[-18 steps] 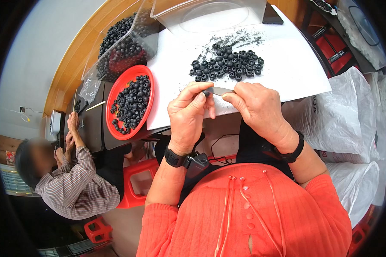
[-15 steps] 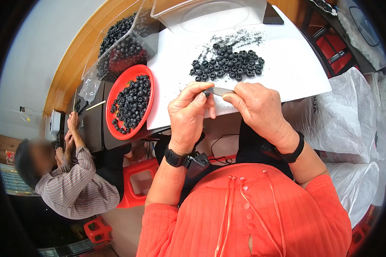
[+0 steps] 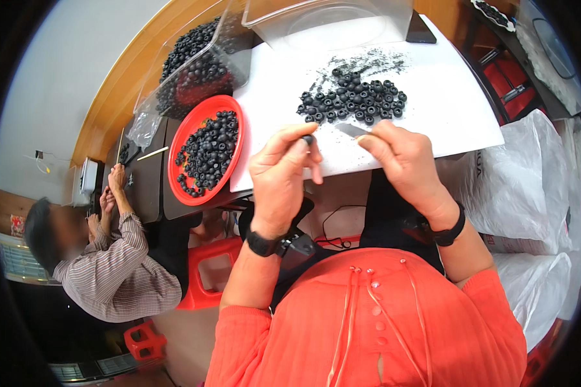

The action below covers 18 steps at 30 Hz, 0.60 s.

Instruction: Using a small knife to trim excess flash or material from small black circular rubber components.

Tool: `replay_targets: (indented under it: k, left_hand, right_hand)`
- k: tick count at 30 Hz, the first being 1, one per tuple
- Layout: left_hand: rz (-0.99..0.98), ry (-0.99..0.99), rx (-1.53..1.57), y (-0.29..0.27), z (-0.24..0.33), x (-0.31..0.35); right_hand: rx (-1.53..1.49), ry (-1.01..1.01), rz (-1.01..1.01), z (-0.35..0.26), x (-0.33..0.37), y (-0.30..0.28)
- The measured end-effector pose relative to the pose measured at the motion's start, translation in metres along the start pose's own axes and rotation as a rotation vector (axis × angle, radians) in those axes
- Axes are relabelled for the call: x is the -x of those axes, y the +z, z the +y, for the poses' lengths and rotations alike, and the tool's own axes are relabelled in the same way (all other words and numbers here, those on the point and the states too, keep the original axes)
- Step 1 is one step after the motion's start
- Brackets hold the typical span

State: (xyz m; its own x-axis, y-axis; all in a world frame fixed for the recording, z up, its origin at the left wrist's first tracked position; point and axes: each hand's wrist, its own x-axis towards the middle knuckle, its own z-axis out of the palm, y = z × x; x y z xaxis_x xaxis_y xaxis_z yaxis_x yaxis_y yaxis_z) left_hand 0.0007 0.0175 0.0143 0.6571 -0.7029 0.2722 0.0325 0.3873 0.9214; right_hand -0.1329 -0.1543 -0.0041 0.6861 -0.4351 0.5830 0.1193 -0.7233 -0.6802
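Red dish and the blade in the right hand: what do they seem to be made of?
Red dish: probably plastic, with a uniform bright colour, a smooth soft sheen and a thin moulded rim. Blade: looks like bare metal, grey, flat and reflective, pinched in the right hand.

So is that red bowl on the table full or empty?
Mostly full: the red bowl holds a heap of small black rings covering most of its inside, with only the red rim bare.
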Motion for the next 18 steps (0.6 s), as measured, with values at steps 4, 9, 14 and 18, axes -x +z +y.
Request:
replay_targets:
  k: [4, 9, 14, 18]
  left_hand:
    - [0.334, 0.171, -0.499, -0.024, 0.056, -0.003]
    - [0.498, 0.191, -1.034, -0.079, 0.096, -0.012]
    - [0.194, 0.308, -1.205, -0.045, 0.048, -0.016]
    - [0.057, 0.324, -1.202, -0.013, 0.003, -0.034]
  right_hand:
    - [-0.295, 0.097, 0.035, 0.010, 0.005, -0.012]
    - [-0.362, 0.103, 0.026, 0.008, 0.005, -0.011]
    - [-0.354, 0.087, 0.049, 0.014, 0.008, -0.011]
    - [-0.368, 0.097, 0.015, 0.013, 0.008, -0.014]
